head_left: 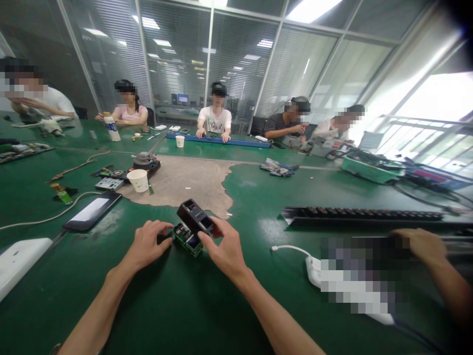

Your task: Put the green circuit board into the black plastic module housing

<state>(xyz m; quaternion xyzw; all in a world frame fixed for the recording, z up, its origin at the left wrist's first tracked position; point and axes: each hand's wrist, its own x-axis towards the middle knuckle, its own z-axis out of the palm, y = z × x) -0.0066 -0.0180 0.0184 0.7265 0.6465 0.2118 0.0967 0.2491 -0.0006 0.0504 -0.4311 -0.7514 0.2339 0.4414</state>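
My right hand point(229, 247) grips a black plastic housing point(194, 215) with rectangular openings, thumb on the near side and fingers behind. The housing is tilted over a small green circuit board assembly point(190, 242) that carries several components. Part of the board is hidden under the housing. At the board's left edge is my left hand point(150, 244), its thumb and fingers apart. Its fingertips are close to the board; whether they touch it I cannot tell.
Left of my hands lie a phone point(92, 212) and a white power strip point(22, 264). A paper cup point(138, 181) stands beside electronic parts. To the right are a long black slotted rail point(362, 216), another power strip point(314, 273) and a neighbour's hand point(424, 244). Several people sit opposite.
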